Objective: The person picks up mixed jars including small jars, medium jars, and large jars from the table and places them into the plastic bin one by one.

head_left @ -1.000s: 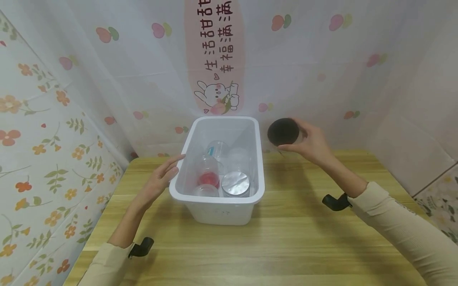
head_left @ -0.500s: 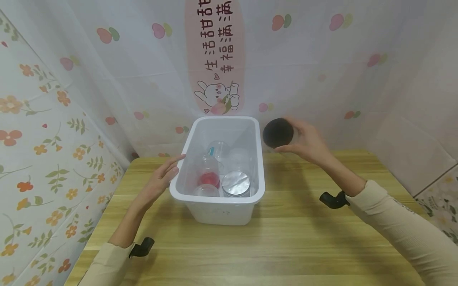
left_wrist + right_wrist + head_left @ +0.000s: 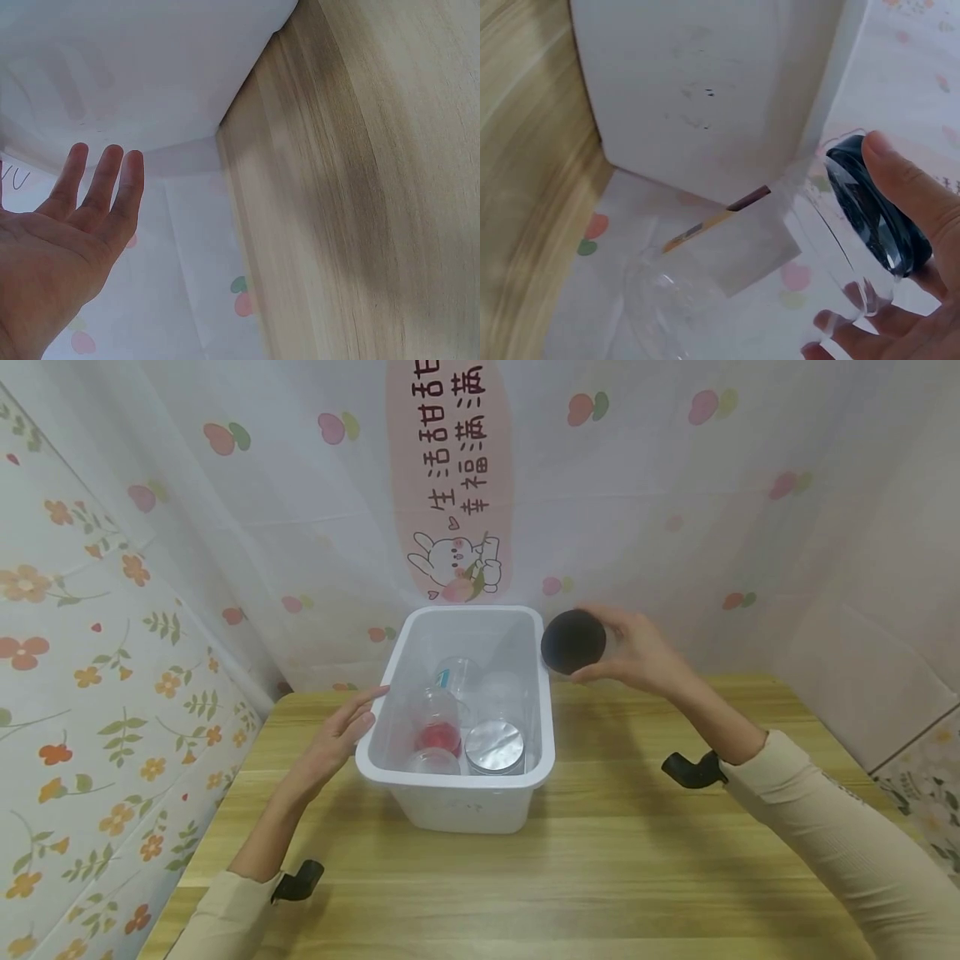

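A clear plastic jar with a black lid [image 3: 573, 642] is held in my right hand [image 3: 637, 652], lid end toward the head camera, close by the right rim of a white plastic tub [image 3: 453, 779]. In the right wrist view, thumb and fingers curl around the lidded end of the see-through jar [image 3: 761, 274], which carries a pale label. On the tub's left side, my left hand [image 3: 330, 747] rests its extended fingers at the rim. The left wrist view shows several fairly straight fingers [image 3: 97, 191] beside the tub wall [image 3: 142, 75].
Several clear containers lie inside the tub, among them one with a silver top [image 3: 494, 745] and one with a red part [image 3: 439, 739]. The tub stands on a wooden table [image 3: 465, 893]. Behind hangs a printed curtain [image 3: 622, 510]; a floral one [image 3: 97, 635] is at left.
My right hand has carried the jar a short way left, up to the tub's right rim. My left hand and the tub stay in place.
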Motion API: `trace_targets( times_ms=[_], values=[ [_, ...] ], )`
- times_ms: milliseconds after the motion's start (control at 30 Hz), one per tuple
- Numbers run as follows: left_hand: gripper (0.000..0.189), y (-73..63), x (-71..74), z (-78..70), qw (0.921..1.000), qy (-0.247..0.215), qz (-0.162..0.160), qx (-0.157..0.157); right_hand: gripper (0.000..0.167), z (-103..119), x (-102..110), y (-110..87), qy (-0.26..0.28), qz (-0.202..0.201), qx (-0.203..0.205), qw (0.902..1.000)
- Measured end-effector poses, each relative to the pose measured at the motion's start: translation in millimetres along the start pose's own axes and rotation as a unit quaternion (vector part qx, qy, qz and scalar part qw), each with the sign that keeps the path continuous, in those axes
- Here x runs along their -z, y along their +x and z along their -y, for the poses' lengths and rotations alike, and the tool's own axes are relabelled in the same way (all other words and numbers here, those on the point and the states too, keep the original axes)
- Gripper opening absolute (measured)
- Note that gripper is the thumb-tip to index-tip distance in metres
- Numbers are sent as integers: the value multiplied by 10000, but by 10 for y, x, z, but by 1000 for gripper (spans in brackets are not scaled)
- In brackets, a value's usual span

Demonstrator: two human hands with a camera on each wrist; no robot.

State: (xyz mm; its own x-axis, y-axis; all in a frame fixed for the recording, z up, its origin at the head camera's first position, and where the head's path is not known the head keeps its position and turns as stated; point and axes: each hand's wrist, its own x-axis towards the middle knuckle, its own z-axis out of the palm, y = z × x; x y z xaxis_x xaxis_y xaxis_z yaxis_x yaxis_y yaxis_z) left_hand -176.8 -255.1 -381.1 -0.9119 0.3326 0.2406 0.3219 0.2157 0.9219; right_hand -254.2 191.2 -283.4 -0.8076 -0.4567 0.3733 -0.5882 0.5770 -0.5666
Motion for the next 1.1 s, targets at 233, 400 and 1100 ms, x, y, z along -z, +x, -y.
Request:
trace_targets(
  times_ms=[233,400,1100],
  values=[
    [45,1,-6,-7,10000,78,-38,19,92,68,67,36,91,163,54,9998],
    [45,8,-9,-9,10000,76,-30,0,87,126,91,70,203,267,202,9992],
    [44,-3,-19,-12,9996,241,-112,19,97,383,197,217,264,480,497,9973]
  ],
)
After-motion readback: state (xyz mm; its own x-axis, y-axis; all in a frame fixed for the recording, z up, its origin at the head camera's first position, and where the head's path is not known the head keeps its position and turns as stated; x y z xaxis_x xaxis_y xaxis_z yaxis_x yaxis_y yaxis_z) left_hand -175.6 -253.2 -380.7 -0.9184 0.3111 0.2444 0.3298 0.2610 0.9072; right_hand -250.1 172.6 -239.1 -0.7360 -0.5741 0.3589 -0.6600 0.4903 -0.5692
